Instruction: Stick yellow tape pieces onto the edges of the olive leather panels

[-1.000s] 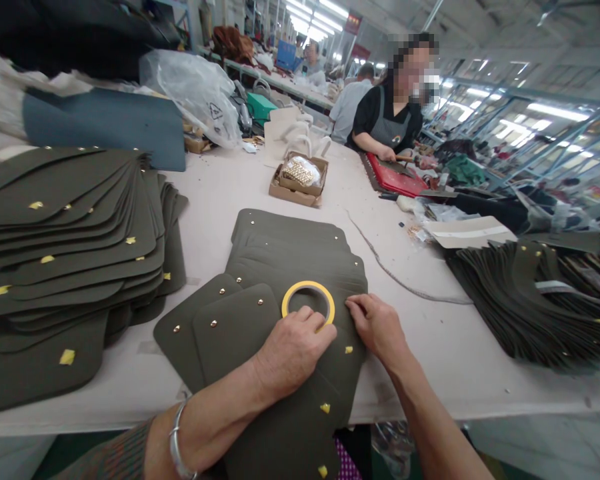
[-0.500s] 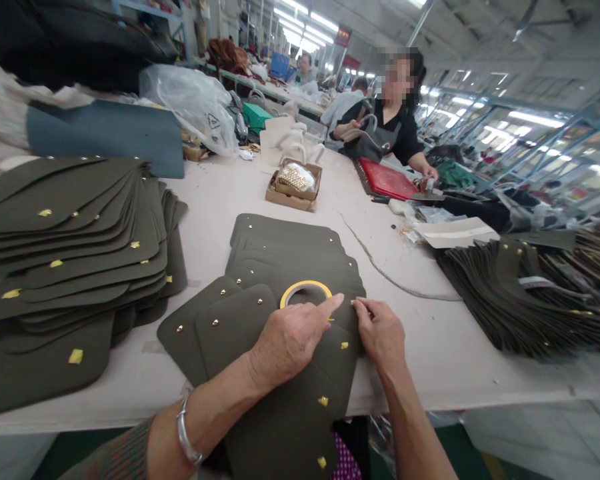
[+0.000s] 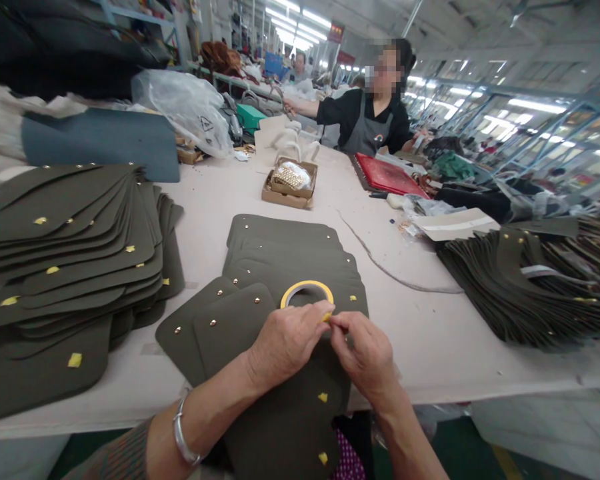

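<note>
My left hand is closed on the near edge of a roll of yellow tape, which stands partly hidden behind my fingers. Against it, my right hand pinches at the tape's yellow end with thumb and forefinger. Beneath both hands lie overlapping dark olive panels with rounded corners and small gold studs. Bits of yellow tape are stuck along the right side of these panels. One yellow bit sits just above my right hand.
Stacked olive panels stand at the left, and a fanned pile at the right. Beyond my panels is a small cardboard box of gold studs. A co-worker is across the table near a red pad. A thin cord lies on the table.
My right hand has moved left from the panel's edge to the tape roll, leaving a yellow bit behind. My left forefinger has drawn in. The co-worker now reaches out to one side.
</note>
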The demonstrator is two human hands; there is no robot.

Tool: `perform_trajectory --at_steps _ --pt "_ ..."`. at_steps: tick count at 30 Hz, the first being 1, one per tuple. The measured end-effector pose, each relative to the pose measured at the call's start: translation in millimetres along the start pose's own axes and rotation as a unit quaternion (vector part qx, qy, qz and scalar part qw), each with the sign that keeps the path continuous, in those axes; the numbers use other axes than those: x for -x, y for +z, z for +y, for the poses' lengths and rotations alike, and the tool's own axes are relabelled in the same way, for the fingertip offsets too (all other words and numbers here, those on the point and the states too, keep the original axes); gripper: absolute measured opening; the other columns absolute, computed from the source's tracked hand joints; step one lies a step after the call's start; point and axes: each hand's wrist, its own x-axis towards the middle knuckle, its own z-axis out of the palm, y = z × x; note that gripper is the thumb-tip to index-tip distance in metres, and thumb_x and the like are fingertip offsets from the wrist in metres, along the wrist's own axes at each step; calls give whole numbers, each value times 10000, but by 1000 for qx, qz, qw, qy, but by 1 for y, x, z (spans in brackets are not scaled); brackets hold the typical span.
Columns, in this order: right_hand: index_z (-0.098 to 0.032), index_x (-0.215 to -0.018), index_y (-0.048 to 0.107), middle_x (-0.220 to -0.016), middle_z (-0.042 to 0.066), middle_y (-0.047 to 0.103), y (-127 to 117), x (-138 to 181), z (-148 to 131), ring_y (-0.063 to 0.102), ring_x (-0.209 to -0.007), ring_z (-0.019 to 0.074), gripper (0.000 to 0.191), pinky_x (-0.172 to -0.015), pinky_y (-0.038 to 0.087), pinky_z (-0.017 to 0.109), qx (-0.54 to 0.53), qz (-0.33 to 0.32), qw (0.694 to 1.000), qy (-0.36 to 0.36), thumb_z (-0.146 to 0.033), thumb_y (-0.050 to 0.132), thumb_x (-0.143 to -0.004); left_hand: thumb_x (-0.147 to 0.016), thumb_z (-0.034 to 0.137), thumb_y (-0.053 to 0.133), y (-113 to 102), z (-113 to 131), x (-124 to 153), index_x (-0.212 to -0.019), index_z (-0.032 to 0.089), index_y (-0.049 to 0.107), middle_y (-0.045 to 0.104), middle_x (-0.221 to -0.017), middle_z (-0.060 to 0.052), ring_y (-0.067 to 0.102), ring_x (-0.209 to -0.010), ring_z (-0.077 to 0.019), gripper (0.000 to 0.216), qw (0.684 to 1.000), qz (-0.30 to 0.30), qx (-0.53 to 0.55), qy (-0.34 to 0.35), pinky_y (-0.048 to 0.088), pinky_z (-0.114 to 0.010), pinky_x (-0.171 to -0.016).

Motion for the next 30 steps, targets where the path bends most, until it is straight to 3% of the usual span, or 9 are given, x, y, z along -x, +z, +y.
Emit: perform_trajectory --at_steps 5,8,10,12,14,16,22,30 --pt "-188 -810 617 -708 12 655 2 7 -4 609 -640 123 126 -621 478 234 12 37 998 42 -104 528 -839 -965 207 396 -3 3 -3 -993 186 567 652 -874 -23 634 -833 -148 174 998 -56 0 -21 511 -245 -729" --pt "-187 -776 652 -649 -4 646 2 8 -11 594 -562 115 106 -558 470 225 -49 53 985 157 -161 557 -815 -961 212 395 -4 8 -7 -897 193 577 622 -820 -16 613 -749 -147 194 997 -67 -29 -25 485 -235 -639" --pt "-179 -736 653 -588 -12 630 3 8 -10 580 -503 115 109 -496 462 219 -151 53 946 281 -229 583 -804 -955 208 394 -4 11 -9 -848 190 569 600 -789 -15 586 -691 -146 206 997 -61 -46 -6 456 -233 -582" --pt "-168 -710 642 -526 -23 601 2 8 -4 556 -445 111 160 -444 452 215 -261 61 880 391 -307 621 -786 -952 201 390 -2 15 -11 -826 187 555 585 -776 -13 563 -668 -142 208 997 -51 -49 24 440 -234 -569" --pt "-156 -711 643 -506 -27 589 -2 10 8 544 -426 107 215 -433 456 216 -327 80 822 460 -366 678 -744 -955 198 386 0 16 -12 -833 186 547 582 -783 -12 556 -683 -143 203 997 -47 -50 40 445 -242 -597" --pt "-144 -742 666 -545 -13 615 -8 17 22 564 -465 111 266 -459 481 221 -343 91 795 492 -398 732 -696 -961 198 386 3 13 -14 -859 186 546 588 -800 -15 555 -713 -157 191 995 -57 -77 29 454 -270 -640" --pt "-130 -822 718 -623 25 674 -22 41 42 605 -530 121 376 -522 505 223 -294 31 797 527 -462 770 -654 -935 179 445 11 -1 -20 -959 180 558 602 -874 -45 532 -856 -223 116 977 -152 -152 9 446 -368 -775" --pt "-136 -757 681 -592 12 645 -23 39 47 584 -503 114 372 -512 486 224 -294 -64 811 501 -502 716 -700 -971 195 325 10 -3 -19 -1005 174 538 586 -878 -48 504 -812 -203 217 974 -193 -110 35 409 -357 -758"
